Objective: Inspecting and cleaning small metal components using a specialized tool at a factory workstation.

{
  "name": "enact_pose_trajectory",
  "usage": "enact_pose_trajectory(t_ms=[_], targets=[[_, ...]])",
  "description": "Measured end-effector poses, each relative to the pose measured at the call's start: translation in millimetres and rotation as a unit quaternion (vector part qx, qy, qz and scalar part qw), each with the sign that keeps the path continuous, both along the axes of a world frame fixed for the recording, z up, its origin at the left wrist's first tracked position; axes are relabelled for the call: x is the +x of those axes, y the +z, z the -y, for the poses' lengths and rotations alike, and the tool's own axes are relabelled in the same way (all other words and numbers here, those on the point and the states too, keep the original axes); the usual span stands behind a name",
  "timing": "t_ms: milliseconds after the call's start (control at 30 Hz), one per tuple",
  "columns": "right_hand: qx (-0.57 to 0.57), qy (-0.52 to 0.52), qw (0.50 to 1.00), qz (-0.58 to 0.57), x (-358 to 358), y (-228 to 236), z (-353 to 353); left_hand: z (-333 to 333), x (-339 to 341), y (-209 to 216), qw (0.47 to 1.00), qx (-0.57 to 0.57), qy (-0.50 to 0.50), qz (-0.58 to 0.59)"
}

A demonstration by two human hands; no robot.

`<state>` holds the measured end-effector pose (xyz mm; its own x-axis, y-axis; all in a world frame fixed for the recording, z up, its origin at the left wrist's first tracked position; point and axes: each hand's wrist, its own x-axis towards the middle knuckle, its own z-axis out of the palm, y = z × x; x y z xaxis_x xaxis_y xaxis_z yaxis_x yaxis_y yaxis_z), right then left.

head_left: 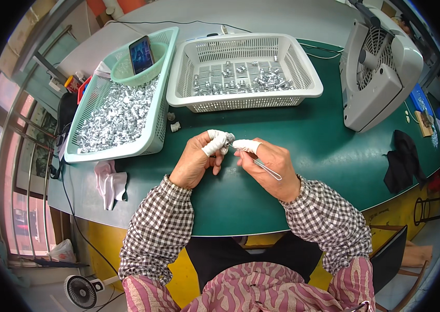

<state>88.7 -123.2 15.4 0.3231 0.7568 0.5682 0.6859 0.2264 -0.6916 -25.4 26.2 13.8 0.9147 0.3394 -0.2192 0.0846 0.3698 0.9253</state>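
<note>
My left hand (193, 160) is closed on a small grey metal part (230, 138), with white wraps around its thumb and a finger. The part is mostly hidden by the wrapped fingertips. In my right hand (273, 165), which also has a white-wrapped finger, is a slim metal tool (268, 169) with a rounded loop at its rear end. Its front end points toward the part, but whether it touches cannot be made out. Both hands are over the green tabletop (230, 205), in front of a white basket (245, 100) with scattered metal parts (269, 81).
At the left, a pale green basket (153, 136) is heaped with metal parts (118, 118); a small bowl (162, 61) in it holds a phone (142, 55). A grey fan unit (381, 73) stands at the right. Cloths lie left (110, 184) and right (403, 162).
</note>
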Motion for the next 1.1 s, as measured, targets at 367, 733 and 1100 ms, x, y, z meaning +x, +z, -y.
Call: enact_pose_trajectory(t_ms=[367, 733, 1100], targets=[[0.085, 0.011, 0.995, -0.056, 6.8, -1.6, -1.4, 10.4, 0.7, 7.2, 0.993, -0.094, 0.032, 0.058], [0.157, -0.008, 0.987, 0.044, 11.1, -9.0, -8.4, 12.8, 0.7, -0.8, 0.998, -0.022, 0.026, 0.047], [0.149, -0.005, 0.989, -0.003, 16.5, -8.0, -13.5, 3.5, 1.0, -18.8, 0.999, 0.014, 0.017, 0.039]])
